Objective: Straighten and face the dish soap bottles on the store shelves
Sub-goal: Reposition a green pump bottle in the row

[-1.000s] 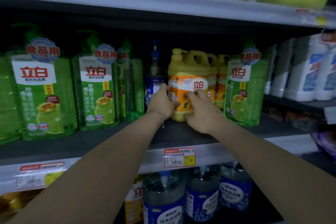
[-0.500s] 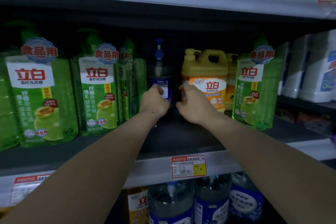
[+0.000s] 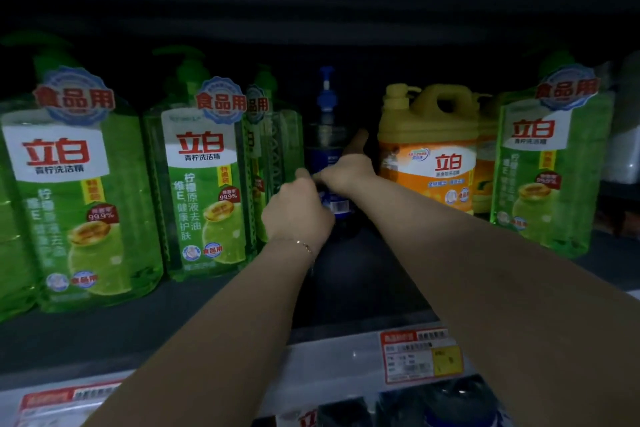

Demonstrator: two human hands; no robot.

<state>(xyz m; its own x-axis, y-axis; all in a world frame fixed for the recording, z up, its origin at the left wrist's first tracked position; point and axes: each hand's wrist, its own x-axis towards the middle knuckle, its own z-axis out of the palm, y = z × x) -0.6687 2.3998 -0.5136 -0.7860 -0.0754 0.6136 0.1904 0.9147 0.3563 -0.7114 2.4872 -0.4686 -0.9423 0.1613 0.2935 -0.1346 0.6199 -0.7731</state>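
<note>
A clear pump bottle with a blue label (image 3: 327, 135) stands deep at the back of the middle shelf, between green soap bottles and a yellow jug (image 3: 427, 146). My left hand (image 3: 298, 210) grips its left side low down. My right hand (image 3: 348, 172) wraps round its right side, fingers reaching behind it. Most of the bottle's lower body is hidden by my hands. The yellow jug faces forward with its orange label showing.
Large green soap bottles (image 3: 204, 177) (image 3: 69, 191) line the shelf on the left, another (image 3: 543, 166) stands right of the jug. The dark shelf board (image 3: 360, 288) is bare in front of the blue bottle. Price tags (image 3: 420, 355) hang on the shelf edge; blue bottles sit below.
Both hands left the yellow jug, moved left and reached deeper onto the blue-label pump bottle, now gripping it. The view has come closer to the shelf.
</note>
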